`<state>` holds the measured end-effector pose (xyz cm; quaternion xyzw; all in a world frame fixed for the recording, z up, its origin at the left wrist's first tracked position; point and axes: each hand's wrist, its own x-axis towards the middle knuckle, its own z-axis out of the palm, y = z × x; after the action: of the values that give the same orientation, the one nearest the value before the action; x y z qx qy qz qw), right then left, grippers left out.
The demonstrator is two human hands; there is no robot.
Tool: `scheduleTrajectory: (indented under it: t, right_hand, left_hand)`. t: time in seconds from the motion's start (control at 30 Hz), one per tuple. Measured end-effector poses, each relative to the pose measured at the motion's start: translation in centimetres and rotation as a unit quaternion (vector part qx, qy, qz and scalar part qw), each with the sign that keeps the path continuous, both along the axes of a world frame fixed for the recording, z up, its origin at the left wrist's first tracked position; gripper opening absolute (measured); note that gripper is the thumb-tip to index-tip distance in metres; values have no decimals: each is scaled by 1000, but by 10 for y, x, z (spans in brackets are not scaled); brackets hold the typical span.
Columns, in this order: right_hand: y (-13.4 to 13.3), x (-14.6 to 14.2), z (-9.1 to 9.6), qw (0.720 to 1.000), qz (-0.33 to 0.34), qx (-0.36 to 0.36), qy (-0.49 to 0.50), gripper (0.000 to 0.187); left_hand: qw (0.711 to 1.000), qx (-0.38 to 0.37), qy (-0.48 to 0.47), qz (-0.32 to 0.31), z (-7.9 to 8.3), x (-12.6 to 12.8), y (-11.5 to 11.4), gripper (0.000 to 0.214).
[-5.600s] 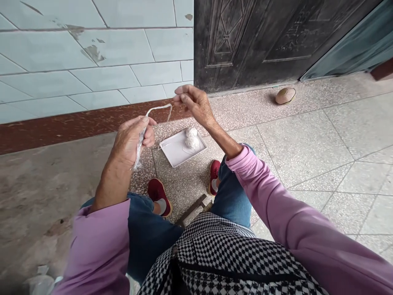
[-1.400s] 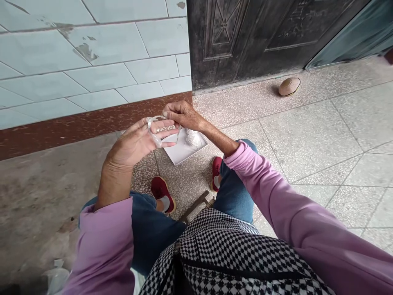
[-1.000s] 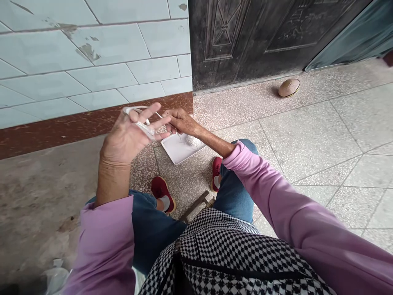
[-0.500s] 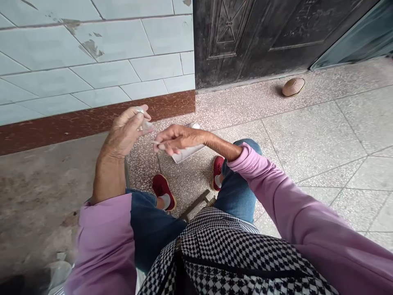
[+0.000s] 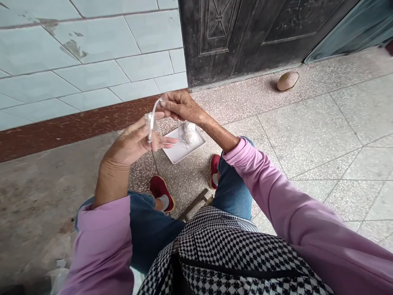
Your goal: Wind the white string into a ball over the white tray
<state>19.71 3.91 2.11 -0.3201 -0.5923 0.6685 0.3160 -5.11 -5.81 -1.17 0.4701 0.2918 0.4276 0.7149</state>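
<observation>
My left hand point(image 5: 135, 141) is raised with its fingers stretched out, and a white strip point(image 5: 151, 123) is wound round them. My right hand point(image 5: 179, 105) pinches the free end of that strip just above the left fingers. Below the hands, a white tray point(image 5: 176, 152) lies on the floor with two balls of wound white strip point(image 5: 190, 134) in it. Thin strands run from the right hand down to the balls.
I sit on a low wooden stool point(image 5: 196, 201), red shoes point(image 5: 160, 189) on the speckled floor. A tiled wall point(image 5: 92, 61) stands ahead on the left, a dark door point(image 5: 245, 32) to its right. A small ball point(image 5: 287, 80) lies by the door. Crumpled plastic point(image 5: 58, 276) sits lower left.
My right hand rose from below the left hand to above it, pulling the strip up. The left hand's fingers went from closed to stretched out.
</observation>
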Motion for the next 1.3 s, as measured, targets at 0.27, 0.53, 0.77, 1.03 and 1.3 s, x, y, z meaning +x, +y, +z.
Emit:
scheduleTrajectory:
  t: [0.27,0.53,0.77,1.03,1.3]
  right_hand:
    - [-8,-28,-49,985,161,-37,58,36]
    - [-5,-16,-23,996,58,-64,21,53]
    - [-3,-14,-27,996,53,-68,23,53]
    - [-1,-12,-17,991,65,-111,35,67]
    - [-6,-16,-4,984,33,-170,28,55]
  left_hand:
    - [999,28,-24,-1,-2,-5,4,54]
    - [982,48,14,182,13,-3,3,49]
    - [978,51,77,189,18,4,-7,47]
    - [954,9,16,298,16,10,2,56]
    - [947,30,-75,311,21,21,6,23]
